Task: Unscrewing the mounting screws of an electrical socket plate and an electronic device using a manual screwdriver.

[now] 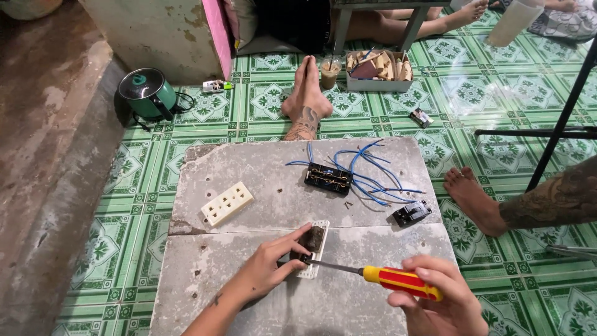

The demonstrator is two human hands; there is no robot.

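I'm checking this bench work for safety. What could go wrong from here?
The screwdriver tip sits right beside the left hand fingers pinning the switch module; a slip could jab them. The small screws lying loose near the blue wires could roll off the slab.

Screwdriver (pixel 373 274): glossy red-yellow plastic handle, bare metal shaft. Slab (pixel 249 168): rough matt concrete. Socket plate (pixel 227 203) at 10 o'clock: smooth cream plastic.
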